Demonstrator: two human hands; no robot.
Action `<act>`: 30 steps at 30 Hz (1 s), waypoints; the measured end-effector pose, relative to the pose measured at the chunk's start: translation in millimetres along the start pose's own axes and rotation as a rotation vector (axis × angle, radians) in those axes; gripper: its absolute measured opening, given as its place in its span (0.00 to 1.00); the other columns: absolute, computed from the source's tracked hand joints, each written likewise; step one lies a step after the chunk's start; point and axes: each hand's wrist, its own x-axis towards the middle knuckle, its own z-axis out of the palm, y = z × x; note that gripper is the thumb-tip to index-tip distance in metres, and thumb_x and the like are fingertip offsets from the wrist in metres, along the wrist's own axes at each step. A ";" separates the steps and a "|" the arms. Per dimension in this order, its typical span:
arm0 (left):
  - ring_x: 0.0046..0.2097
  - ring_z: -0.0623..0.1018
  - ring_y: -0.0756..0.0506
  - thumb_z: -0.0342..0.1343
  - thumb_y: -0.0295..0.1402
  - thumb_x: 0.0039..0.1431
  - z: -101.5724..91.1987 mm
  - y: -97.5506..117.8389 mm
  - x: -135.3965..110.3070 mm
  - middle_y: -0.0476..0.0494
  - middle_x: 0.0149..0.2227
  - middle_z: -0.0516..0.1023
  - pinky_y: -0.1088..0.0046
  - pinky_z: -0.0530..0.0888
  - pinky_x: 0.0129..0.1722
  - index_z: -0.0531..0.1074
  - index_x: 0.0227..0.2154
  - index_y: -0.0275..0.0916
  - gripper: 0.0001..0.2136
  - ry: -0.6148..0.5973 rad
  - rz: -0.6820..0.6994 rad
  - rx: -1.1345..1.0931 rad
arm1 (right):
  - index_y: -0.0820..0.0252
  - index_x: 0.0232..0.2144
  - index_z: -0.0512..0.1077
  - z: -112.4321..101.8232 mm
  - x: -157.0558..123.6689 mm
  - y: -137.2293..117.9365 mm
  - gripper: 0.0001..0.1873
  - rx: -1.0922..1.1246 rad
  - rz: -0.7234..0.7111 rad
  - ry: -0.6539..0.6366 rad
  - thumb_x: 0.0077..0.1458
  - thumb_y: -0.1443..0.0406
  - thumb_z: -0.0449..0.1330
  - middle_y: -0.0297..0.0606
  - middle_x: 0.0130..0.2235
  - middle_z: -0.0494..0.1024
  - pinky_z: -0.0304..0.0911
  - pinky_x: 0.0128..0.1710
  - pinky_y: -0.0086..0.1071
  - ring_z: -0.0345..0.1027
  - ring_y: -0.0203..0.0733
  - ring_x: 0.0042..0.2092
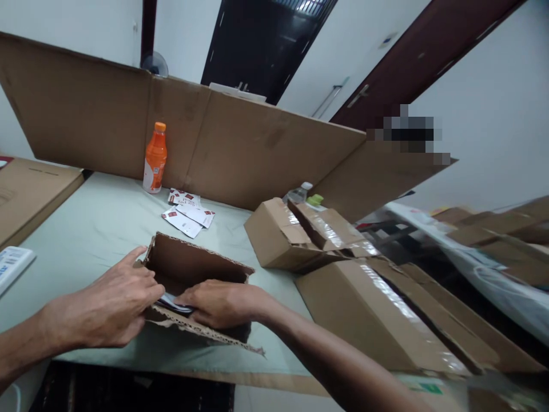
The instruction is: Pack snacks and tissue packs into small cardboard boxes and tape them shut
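Observation:
A small torn cardboard box [201,264] lies open near the table's front edge. My left hand [112,300] rests against its left side, thumb raised along the flap and fingers reaching into the opening. My right hand [221,302] lies inside the box, fingers pressed down on a flat dark and white item [174,302] that is mostly hidden. Both hands touch that item; what it is I cannot make out.
An orange bottle [155,158] stands by a tall cardboard sheet [240,149] at the back. Several white and red packets [187,213] lie on the pale table [90,229]. Taped boxes [300,234] and flattened cardboard [386,315] crowd the right. A white device [11,266] sits far left.

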 end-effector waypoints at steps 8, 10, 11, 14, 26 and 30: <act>0.35 0.79 0.41 0.57 0.22 0.47 13.5 -7.3 -1.9 0.53 0.28 0.79 0.51 0.48 0.75 0.70 0.29 0.46 0.10 0.032 0.002 -0.053 | 0.59 0.54 0.78 -42.8 -37.4 75.8 0.22 0.199 0.270 0.885 0.75 0.60 0.46 0.42 0.43 0.86 0.73 0.42 0.32 0.80 0.41 0.44; 0.34 0.79 0.43 0.57 0.22 0.46 16.8 -6.1 -2.4 0.53 0.28 0.79 0.50 0.46 0.75 0.69 0.28 0.45 0.10 0.030 -0.025 -0.047 | 0.61 0.56 0.76 -49.5 -4.0 115.4 0.21 0.052 0.530 0.845 0.75 0.64 0.46 0.44 0.50 0.84 0.73 0.49 0.34 0.78 0.42 0.51; 0.35 0.79 0.43 0.58 0.22 0.46 18.5 -5.2 -2.6 0.53 0.28 0.79 0.49 0.46 0.75 0.70 0.29 0.44 0.10 0.037 -0.037 -0.046 | 0.61 0.54 0.77 -50.4 17.1 134.6 0.17 0.030 0.568 0.814 0.73 0.66 0.51 0.45 0.53 0.83 0.72 0.54 0.36 0.77 0.43 0.54; 0.37 0.80 0.42 0.58 0.23 0.47 23.5 -1.8 -3.7 0.53 0.30 0.80 0.48 0.47 0.75 0.71 0.31 0.45 0.10 0.062 -0.061 -0.066 | 0.60 0.56 0.74 -44.6 78.6 180.0 0.16 -0.022 0.654 0.730 0.68 0.61 0.62 0.45 0.58 0.78 0.72 0.56 0.47 0.74 0.48 0.56; 0.37 0.79 0.42 0.58 0.24 0.47 23.3 -5.6 -6.4 0.52 0.29 0.79 0.48 0.50 0.74 0.71 0.31 0.44 0.09 0.057 -0.042 -0.006 | 0.61 0.52 0.75 -35.9 75.0 191.2 0.14 0.087 0.792 0.863 0.69 0.60 0.61 0.43 0.52 0.79 0.75 0.47 0.42 0.76 0.45 0.48; 0.35 0.77 0.43 0.56 0.22 0.46 15.5 -5.2 -2.0 0.52 0.26 0.77 0.50 0.50 0.72 0.70 0.27 0.43 0.08 0.036 0.010 0.045 | 0.62 0.48 0.78 -29.0 -14.8 155.2 0.19 0.137 0.721 1.118 0.66 0.70 0.48 0.41 0.46 0.82 0.72 0.39 0.33 0.76 0.43 0.44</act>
